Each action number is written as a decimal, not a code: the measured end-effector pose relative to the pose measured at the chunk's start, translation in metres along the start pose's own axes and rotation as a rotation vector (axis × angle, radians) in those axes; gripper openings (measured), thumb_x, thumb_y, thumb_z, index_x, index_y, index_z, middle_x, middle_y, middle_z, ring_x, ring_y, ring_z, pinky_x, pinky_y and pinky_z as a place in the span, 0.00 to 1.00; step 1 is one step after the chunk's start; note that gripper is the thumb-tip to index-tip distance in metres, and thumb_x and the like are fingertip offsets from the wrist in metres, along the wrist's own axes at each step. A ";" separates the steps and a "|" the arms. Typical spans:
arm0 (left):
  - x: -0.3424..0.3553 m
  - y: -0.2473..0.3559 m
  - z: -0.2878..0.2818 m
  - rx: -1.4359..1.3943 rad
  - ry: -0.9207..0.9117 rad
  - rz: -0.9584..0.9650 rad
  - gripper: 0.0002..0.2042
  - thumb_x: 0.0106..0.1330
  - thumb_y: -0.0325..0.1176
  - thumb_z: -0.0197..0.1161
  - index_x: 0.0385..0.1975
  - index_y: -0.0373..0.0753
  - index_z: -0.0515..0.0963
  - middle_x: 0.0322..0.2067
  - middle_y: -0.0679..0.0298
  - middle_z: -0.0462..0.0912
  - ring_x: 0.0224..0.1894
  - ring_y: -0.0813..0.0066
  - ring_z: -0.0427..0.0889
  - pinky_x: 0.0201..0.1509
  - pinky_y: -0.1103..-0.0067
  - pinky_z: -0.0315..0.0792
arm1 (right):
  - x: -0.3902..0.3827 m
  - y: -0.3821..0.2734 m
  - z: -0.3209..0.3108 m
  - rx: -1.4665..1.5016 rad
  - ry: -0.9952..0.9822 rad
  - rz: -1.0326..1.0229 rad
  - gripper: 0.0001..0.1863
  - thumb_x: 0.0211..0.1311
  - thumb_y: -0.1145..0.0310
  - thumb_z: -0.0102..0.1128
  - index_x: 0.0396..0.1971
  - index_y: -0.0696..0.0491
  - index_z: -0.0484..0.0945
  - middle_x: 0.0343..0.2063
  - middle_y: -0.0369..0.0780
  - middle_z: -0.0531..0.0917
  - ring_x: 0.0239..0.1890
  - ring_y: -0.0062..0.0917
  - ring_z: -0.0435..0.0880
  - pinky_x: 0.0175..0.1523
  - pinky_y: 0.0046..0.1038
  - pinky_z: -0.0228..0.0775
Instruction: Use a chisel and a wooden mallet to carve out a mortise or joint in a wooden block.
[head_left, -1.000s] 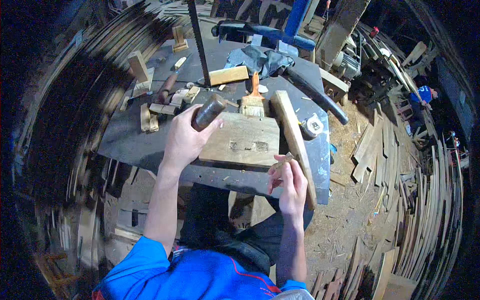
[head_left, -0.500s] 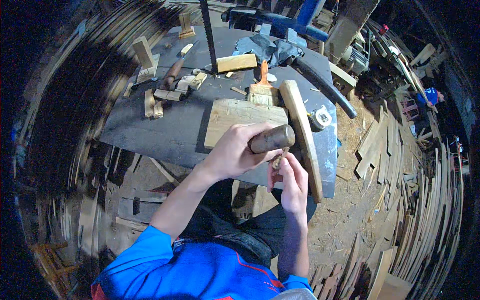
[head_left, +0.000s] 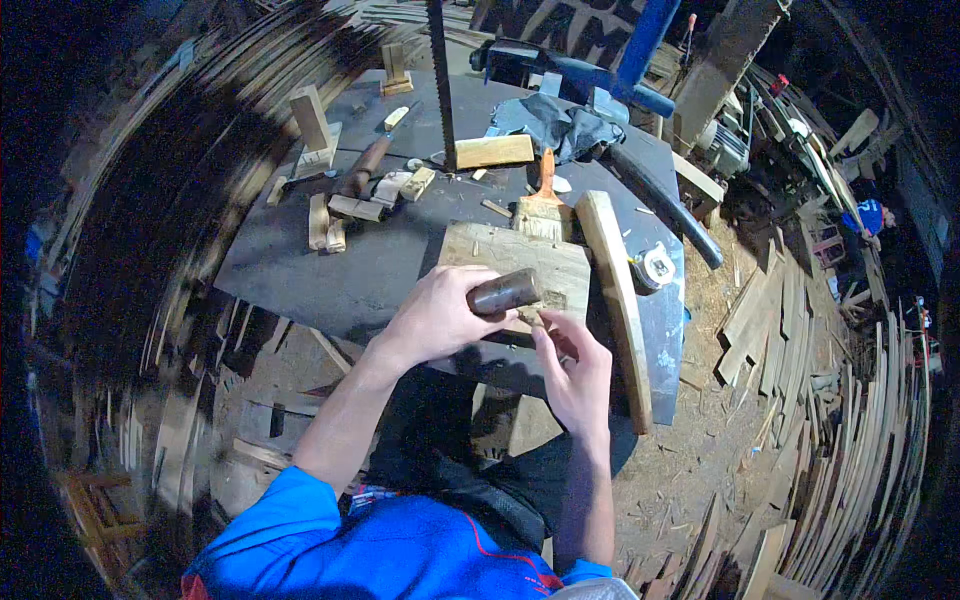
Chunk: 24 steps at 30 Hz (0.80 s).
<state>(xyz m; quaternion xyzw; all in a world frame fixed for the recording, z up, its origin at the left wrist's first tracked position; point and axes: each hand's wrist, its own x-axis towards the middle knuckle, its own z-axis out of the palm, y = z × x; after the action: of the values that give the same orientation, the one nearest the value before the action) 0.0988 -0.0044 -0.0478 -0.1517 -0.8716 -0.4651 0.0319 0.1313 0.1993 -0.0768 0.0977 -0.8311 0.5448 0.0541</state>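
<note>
My left hand (head_left: 440, 310) is wrapped round a thick, dark, round wooden handle (head_left: 508, 291); whatever lies at its other end is hidden by the hand. Just right of it, my right hand (head_left: 575, 370) pinches a small pale wood piece (head_left: 529, 315) between thumb and fingers, close under the handle's end. Both hands are over the near edge of a flat wooden board (head_left: 500, 245). A small square recess (head_left: 552, 299) shows in that board, right beside the handle.
The dark table (head_left: 300, 265) carries a long wooden bar (head_left: 615, 300), a paintbrush (head_left: 545, 205), a tape measure (head_left: 653, 268), a saw (head_left: 442, 90), a wood block (head_left: 495, 151) and several offcuts (head_left: 355, 208). A blue clamp (head_left: 640, 60) stands behind. Planks (head_left: 770, 300) lie on the floor at right.
The handle and both hands have moved slightly left relative to the board, baring its square recess. The handle has come apart from my right fingers a little. The whole view has shifted.
</note>
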 end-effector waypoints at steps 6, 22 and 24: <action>-0.006 -0.004 -0.012 -0.026 0.174 -0.286 0.15 0.58 0.40 0.72 0.35 0.34 0.82 0.26 0.62 0.83 0.30 0.78 0.80 0.36 0.76 0.74 | 0.007 0.000 0.000 -0.479 -0.030 -0.083 0.15 0.64 0.67 0.60 0.51 0.48 0.80 0.31 0.43 0.83 0.29 0.40 0.83 0.35 0.37 0.75; 0.034 0.029 -0.020 -1.318 0.586 0.179 0.17 0.71 0.41 0.57 0.21 0.47 0.62 0.12 0.76 0.55 0.08 0.86 0.52 0.11 0.83 0.47 | -0.019 0.010 -0.079 -0.330 0.400 0.071 0.10 0.64 0.69 0.63 0.43 0.56 0.81 0.20 0.38 0.78 0.21 0.19 0.74 0.28 0.24 0.67; 0.040 0.030 -0.008 -1.342 0.599 0.099 0.20 0.70 0.38 0.57 0.15 0.46 0.59 0.11 0.75 0.54 0.08 0.85 0.53 0.11 0.82 0.46 | -0.025 0.019 -0.087 -0.334 0.416 0.104 0.11 0.64 0.68 0.64 0.42 0.56 0.81 0.20 0.37 0.77 0.21 0.19 0.73 0.28 0.24 0.67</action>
<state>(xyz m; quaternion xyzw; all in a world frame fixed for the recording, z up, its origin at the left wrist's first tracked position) 0.0689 0.0143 -0.0118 -0.0444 -0.3455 -0.9179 0.1898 0.1497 0.2889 -0.0637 -0.0693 -0.8842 0.4107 0.2112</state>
